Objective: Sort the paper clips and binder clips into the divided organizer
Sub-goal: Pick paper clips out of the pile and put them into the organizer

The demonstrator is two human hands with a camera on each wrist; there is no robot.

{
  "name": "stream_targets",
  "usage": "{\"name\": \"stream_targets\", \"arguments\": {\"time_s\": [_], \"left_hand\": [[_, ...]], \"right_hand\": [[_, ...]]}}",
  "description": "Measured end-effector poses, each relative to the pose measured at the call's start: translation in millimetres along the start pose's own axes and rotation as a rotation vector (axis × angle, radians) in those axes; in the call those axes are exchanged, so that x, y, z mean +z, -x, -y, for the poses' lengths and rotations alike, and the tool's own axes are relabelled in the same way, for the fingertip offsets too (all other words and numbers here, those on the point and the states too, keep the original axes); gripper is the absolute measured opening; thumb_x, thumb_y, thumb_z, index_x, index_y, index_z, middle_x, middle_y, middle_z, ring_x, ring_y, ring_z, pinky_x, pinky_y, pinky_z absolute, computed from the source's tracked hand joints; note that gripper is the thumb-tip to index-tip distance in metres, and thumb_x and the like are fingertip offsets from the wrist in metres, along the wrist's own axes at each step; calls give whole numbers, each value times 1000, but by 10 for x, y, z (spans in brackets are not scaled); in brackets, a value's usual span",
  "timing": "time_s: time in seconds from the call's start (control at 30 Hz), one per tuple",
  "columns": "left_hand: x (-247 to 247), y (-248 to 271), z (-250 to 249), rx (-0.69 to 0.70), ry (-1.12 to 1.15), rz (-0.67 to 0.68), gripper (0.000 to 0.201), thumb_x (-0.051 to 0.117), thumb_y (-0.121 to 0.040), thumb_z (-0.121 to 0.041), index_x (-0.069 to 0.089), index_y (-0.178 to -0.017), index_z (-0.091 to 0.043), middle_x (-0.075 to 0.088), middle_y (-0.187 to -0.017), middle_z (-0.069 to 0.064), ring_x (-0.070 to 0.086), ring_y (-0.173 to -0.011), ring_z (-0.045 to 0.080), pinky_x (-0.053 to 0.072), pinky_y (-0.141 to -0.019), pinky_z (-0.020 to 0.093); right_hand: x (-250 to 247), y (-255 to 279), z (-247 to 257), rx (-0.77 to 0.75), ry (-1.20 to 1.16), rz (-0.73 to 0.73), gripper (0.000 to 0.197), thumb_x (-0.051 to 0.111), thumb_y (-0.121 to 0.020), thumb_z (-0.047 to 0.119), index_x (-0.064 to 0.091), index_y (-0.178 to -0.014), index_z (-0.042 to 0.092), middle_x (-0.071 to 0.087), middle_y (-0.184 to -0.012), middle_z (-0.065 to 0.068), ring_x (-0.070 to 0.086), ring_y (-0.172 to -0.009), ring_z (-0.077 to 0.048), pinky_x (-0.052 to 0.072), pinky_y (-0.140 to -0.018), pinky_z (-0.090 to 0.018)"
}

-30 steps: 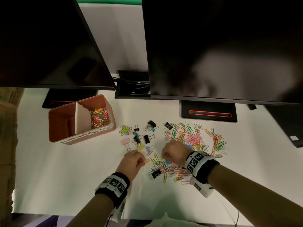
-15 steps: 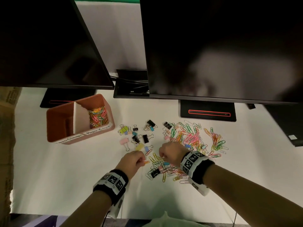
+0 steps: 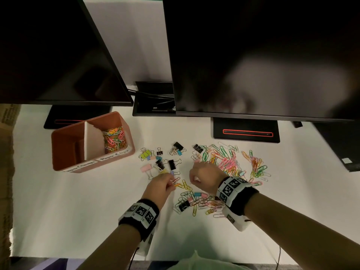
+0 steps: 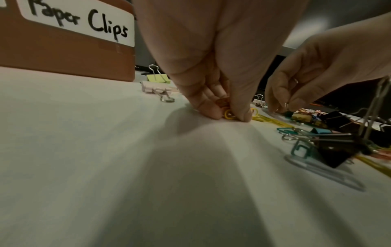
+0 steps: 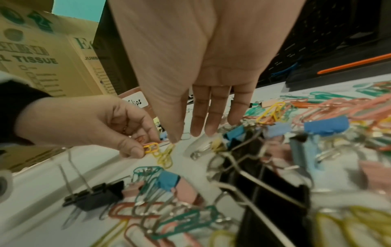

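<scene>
A terracotta divided organizer (image 3: pixel 58 145) stands at the left, and its right compartment, labelled "Paper Clips", holds coloured paper clips (image 3: pixel 114 139). Loose binder clips (image 3: pixel 159 160) lie to its right. Beyond them is a large paper clip pile (image 3: pixel 229 162). My left hand (image 3: pixel 174 184) pinches an orange-yellow paper clip (image 5: pixel 151 147) low over the table; the left wrist view shows the same clip (image 4: pixel 229 115) between thumb and finger. Just to its right, my right hand (image 3: pixel 192 179) points down, its thumb tip and forefinger pinching the end of a yellow paper clip (image 5: pixel 167 153).
A mixed heap of paper clips and binder clips (image 3: pixel 198 203) lies under my right wrist. Two monitors (image 3: pixel 253 55) overhang the back of the white table (image 3: pixel 78 211), their stands (image 3: pixel 246 133) behind the piles. A cardboard box (image 5: pixel 42 58) stands at the left.
Both hands stay between the piles, with only slight finger movement. My left hand still pinches its clip.
</scene>
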State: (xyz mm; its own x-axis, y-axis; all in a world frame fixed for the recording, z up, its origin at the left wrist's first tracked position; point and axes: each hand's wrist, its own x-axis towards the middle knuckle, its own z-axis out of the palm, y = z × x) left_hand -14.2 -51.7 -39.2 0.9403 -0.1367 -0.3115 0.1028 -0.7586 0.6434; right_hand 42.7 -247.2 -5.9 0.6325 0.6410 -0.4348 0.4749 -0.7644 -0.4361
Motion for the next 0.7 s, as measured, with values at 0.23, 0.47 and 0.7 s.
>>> {"name": "stream_targets", "arguments": {"time_s": [0.23,0.47,0.7], "left_hand": [[-28,-84,130,12,-23,-67,6,67,-79,-6,67,-85,-4,59,-85,9,53,-77,18,44,-71,28],[-19,-99,185,1,-69,-64,7,61,-85,-11,65,-84,-6,51,-85,2,48,-77,17,38,-70,25],[-6,-94,184,-34,-94,-57,10,59,-87,-13,64,-85,-4,53,-89,6,50,-81,20,41,-71,27]], "right_hand": [[165,-103,247,-6,27,139,50,66,-81,25,47,-125,11,44,-124,-10,47,-110,-29,46,-90,-41],[163,-246,261,50,-64,131,38,58,-87,12,49,-124,5,50,-122,-15,48,-113,-30,44,-92,-39],[106,-311,254,76,-84,192,24,47,-91,8,64,-108,9,61,-114,-12,56,-106,-29,47,-91,-37]]}}
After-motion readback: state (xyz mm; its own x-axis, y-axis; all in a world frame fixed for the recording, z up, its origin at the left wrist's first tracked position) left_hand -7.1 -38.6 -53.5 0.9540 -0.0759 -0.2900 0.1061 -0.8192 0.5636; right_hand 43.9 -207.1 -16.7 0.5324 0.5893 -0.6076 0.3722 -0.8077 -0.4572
